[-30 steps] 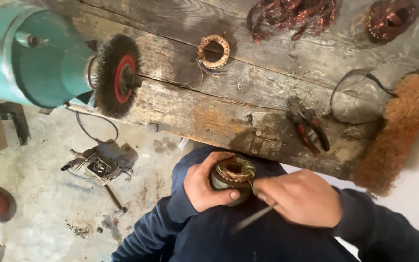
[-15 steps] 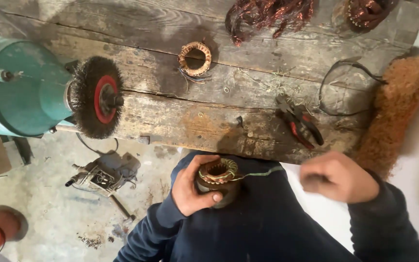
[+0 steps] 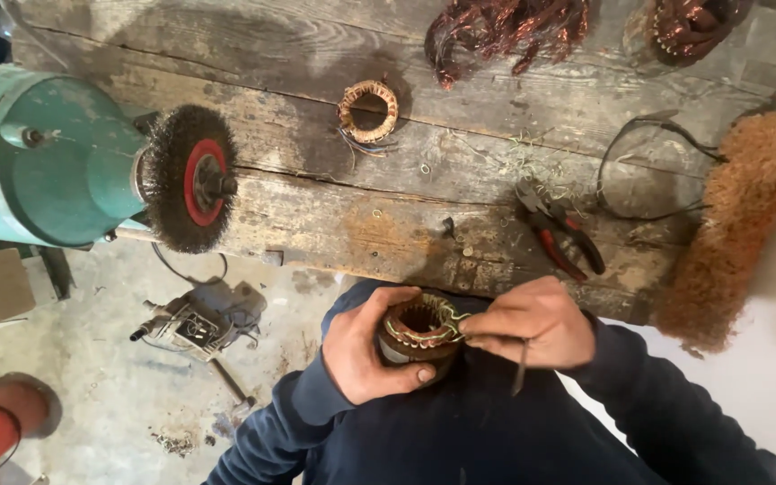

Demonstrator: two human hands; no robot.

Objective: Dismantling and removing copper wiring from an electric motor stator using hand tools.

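The left hand (image 3: 365, 350) is gripping a round motor stator (image 3: 419, 330) from its left side, fingers wrapping around the body and the thumb lying across the lower front, holding it off the bench just in front of the near edge, over the person's dark blue lap. The right hand (image 3: 527, 325) is pinching the copper winding at the stator's right rim while also carrying a thin metal tool (image 3: 521, 368) that is pointing downward. On the wooden bench (image 3: 334, 216), red-handled pliers (image 3: 557, 235) are lying near the near edge, a second stator ring (image 3: 369, 110) is sitting toward the middle, and a tangle of copper wire (image 3: 505, 29) is resting at the far edge. A wire wheel (image 3: 186, 178) on a teal grinder (image 3: 38, 157) is overhanging the left end.
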